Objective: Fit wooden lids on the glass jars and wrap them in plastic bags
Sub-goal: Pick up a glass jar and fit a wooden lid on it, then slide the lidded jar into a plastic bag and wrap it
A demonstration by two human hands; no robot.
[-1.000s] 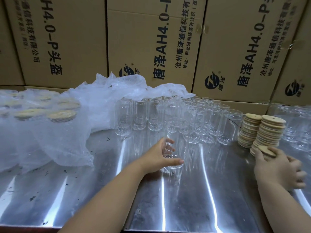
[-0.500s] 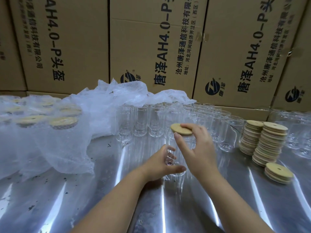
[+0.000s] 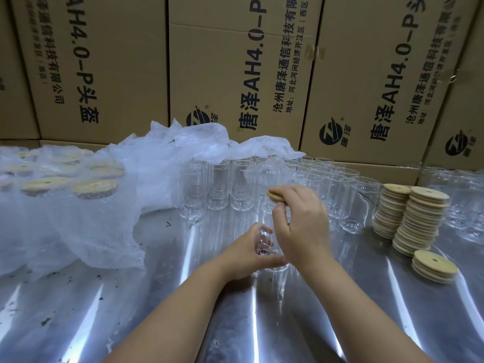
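Wooden lid (image 3: 275,195) is pinched by its edge in the right hand (image 3: 301,224), sitting on or just above the mouth of the glass jar (image 3: 265,218) (can't tell if it's seated, the hand hides the rim). Left hand (image 3: 251,254) is wrapped round the jar's lower body, and the jar stands on the steel table (image 3: 131,310) just in front of the row of empty jars (image 3: 217,187). To do this well: grip low and firm so the base doesn't skate on the steel, bring the lid in level, centre it on the rim, then press straight down with flat fingers. A tilted lid will probably jam on one side. Go easy on force, it's thin glass close to more glass. Spare lid stacks (image 3: 419,218) are to the right, already bagged jars (image 3: 65,195) to the left, so bagging looks like the next step for this one
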